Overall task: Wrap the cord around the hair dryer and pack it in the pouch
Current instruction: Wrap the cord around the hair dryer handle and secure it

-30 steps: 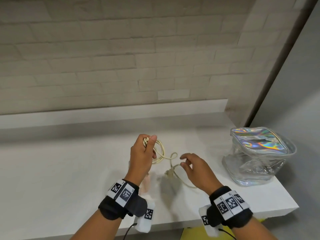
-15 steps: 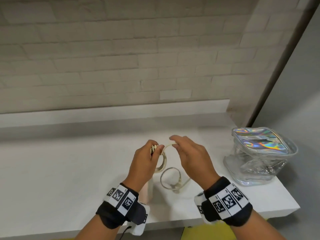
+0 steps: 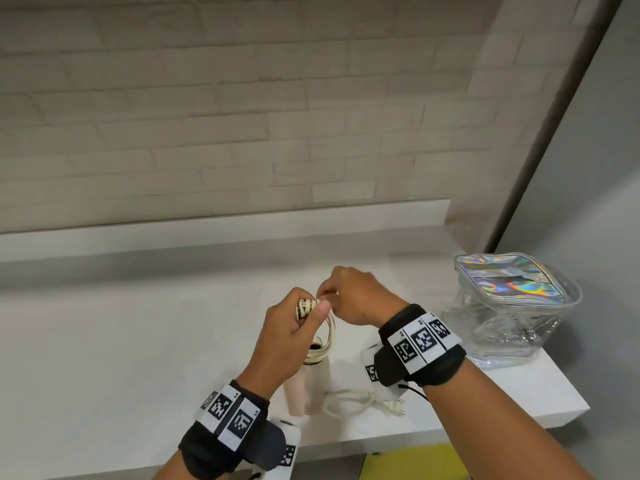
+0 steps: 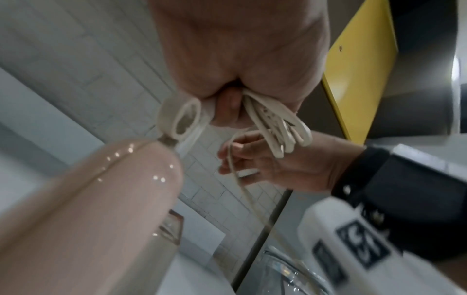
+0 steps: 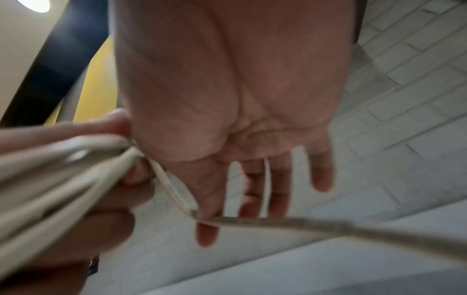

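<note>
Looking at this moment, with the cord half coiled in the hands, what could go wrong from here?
1. The left hand grips several cord loops in a bunch; a looser grip might let them spring apart.
2. The plug end lies slack near the counter front edge; pulling may drag it off.
3. The right hand pinches only one thin strand, which could slip.

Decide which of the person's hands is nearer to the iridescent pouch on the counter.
Right. The right hand is at mid-counter between the left hand and the pouch, apart from it; the left hand, gripping the cord coils, is farther away.
</note>
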Tool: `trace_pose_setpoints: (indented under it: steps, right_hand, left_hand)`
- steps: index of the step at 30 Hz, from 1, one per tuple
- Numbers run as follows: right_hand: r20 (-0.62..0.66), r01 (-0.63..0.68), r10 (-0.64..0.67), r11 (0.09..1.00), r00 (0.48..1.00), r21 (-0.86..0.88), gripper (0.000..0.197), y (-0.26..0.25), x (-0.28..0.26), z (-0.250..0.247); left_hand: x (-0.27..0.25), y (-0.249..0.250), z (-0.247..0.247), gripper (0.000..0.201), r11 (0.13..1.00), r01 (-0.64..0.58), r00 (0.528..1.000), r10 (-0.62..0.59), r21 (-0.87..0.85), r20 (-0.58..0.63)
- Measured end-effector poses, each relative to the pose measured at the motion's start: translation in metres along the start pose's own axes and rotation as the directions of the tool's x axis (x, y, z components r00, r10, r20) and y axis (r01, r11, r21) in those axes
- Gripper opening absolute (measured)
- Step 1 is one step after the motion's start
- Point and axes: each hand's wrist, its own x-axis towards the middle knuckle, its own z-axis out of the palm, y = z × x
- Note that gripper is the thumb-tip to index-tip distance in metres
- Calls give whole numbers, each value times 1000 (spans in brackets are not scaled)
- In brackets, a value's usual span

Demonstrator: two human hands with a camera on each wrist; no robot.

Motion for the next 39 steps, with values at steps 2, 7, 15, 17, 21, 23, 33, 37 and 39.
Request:
trace_pose_setpoints:
  steps: [2,7,15,17,21,23,33,37,39]
  right_hand:
    - [2,97,-98,988,995,124,25,4,-3,14]
    - [-140,188,-127,722,982,666,35,7,-13,49]
    - [100,-92,0,373,995,923,41,5,-25,50]
    - [90,-91,23,416,996,905,38,1,-24,49]
    - [24,-50,68,419,997,907,29,2,-21,49]
    - [10,-26,45,361,999,932,24,5,-21,45]
    - [11,-9,-20,84,1000,996,47,13,-16,47]
    - [6,-4,-58,42,998,999,45,15,-18,42]
    - [-73,61,58,184,996,981,37,14,-17,42]
  left_hand:
    - [1,-1,0,31,999,22,997,-24,-24,-71]
    - [7,0,-1,28,994,86,986,-94,-65,-140]
    - [10,-9,4,26,992,123,947,-124,-24,-296]
    - [12,-11,7,24,991,131,940,-130,-18,-315]
    - [13,-11,11,12,987,151,941,-163,-63,-297]
    - [15,-12,11,10,974,197,946,-219,-112,-241]
    - [20,-11,3,44,928,354,935,-354,-118,17]
    - [23,-9,1,44,902,382,924,-374,-201,78]
    - [25,-8,2,36,885,390,919,-392,-253,44]
